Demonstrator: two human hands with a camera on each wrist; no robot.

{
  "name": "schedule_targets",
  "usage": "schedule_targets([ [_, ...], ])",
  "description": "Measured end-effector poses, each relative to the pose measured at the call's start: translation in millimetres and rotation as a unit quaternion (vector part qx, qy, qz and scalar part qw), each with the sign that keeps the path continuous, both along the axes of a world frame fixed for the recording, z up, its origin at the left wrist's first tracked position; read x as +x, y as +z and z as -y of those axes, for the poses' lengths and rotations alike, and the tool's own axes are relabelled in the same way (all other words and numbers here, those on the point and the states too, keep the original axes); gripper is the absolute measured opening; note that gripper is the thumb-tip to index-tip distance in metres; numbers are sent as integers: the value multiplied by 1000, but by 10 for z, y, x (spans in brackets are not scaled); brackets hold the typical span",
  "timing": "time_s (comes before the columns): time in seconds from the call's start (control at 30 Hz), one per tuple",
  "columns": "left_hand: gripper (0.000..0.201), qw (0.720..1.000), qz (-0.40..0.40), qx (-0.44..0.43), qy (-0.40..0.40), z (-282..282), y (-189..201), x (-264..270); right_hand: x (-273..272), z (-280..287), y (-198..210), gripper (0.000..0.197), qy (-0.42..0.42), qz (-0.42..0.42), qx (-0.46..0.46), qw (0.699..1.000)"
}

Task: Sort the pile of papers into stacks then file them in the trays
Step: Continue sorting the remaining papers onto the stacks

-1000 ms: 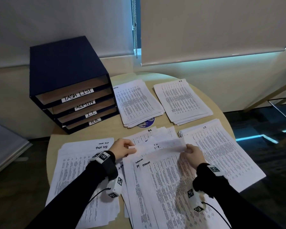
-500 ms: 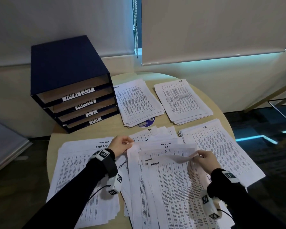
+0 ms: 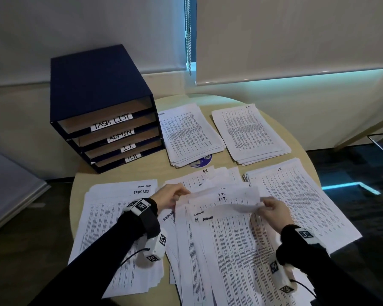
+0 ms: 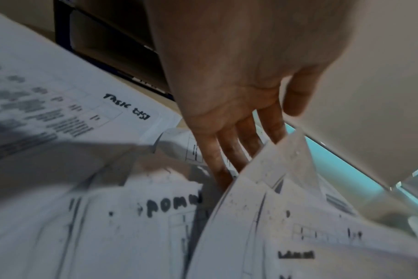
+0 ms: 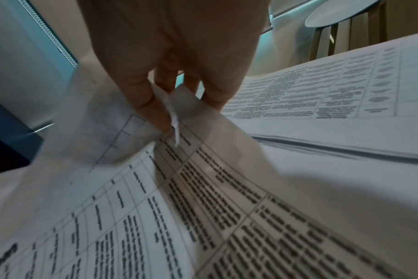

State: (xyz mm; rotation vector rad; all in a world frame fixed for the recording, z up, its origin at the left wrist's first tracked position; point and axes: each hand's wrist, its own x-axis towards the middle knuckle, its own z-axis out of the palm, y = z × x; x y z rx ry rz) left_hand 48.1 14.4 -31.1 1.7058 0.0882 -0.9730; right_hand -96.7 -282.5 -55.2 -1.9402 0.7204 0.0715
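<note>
The unsorted pile (image 3: 219, 250) of printed sheets lies in front of me on the round table (image 3: 111, 175). My right hand (image 3: 268, 207) pinches the top right corner of the uppermost sheet (image 3: 230, 206) and curls it up off the pile. In the right wrist view the right hand (image 5: 172, 120) holds that sheet (image 5: 122, 151) between thumb and fingers. My left hand (image 3: 175, 195) is at the pile's top left. There, in the left wrist view, the left hand (image 4: 263, 139) has straight fingers behind the raised paper edge, thumb apart. The blue four-tray unit (image 3: 93, 89) stands at the back left.
Sorted stacks ring the pile: Task List (image 3: 111, 217) on the left, Admin (image 3: 188, 133) and H.R. (image 3: 250, 133) at the back, I.T. (image 3: 296, 199) on the right. A round blue sticker (image 3: 200, 162) peeks out under the Admin stack. A chair shows beyond the table's right edge.
My right hand has drawn the top sheet's corner toward me and to the right, curling it over. The left hand has stayed at the pile's top left edge.
</note>
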Motion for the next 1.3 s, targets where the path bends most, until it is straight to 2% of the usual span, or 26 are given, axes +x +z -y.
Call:
schedule_targets([
  [0.1, 19, 999, -11, -9, 49, -20, -35, -16, 66, -10, -62, 10, 23, 24, -104, 994],
  [0.13, 19, 999, -5, -12, 43, -43, -63, -28, 94, -34, -48, 10, 44, 28, -135, 990],
  [0.2, 22, 1000, 2, -18, 9, -62, -81, -62, 153, -122, 15, 25, 95, 29, -172, 980],
  [0.27, 20, 998, 29, 2, -53, -44, -32, -112, 261, -247, 98, 33, 146, 39, -165, 975],
  [0.37, 13, 978, 91, 84, -170, 13, 34, -165, 426, -453, 132, 24, 212, 27, -99, 972],
  [0.4, 15, 970, 102, 103, -195, 14, 44, -186, 470, -514, 126, 28, 227, 18, -97, 969],
  [0.53, 33, 955, 127, 137, -231, -58, 35, -241, 592, -676, 136, 36, 260, 10, -118, 958],
  [0.6, 34, 952, 151, 163, -211, -142, 2, -273, 627, -702, 152, 30, 299, 11, -145, 943],
  [0.67, 45, 938, 179, 240, -175, -244, -57, -318, 636, -716, 170, 22, 319, 12, -157, 935],
  [0.73, 55, 935, 176, 274, -142, -317, -95, -352, 619, -707, 155, 18, 318, 19, -160, 934],
  [0.8, 55, 940, 147, 274, -140, -363, -123, -358, 586, -678, 121, 19, 312, 24, -151, 938],
  [0.9, 43, 938, 131, 290, -136, -418, -179, -348, 539, -644, 117, 20, 304, 27, -140, 942],
  [1.0, 52, 935, 135, 294, -145, -463, -205, -341, 517, -622, 115, 18, 292, 30, -137, 946],
  [1.1, 52, 950, 158, 239, -126, -472, -118, -303, 550, -581, 102, 16, 261, 40, -137, 955],
  [1.17, 48, 950, 213, 213, -84, -445, 32, -250, 583, -552, 118, 9, 237, 40, -130, 962],
  [1.3, 37, 889, 382, 250, -38, -392, 492, -44, 596, -566, 151, 11, 235, 29, -101, 966],
])
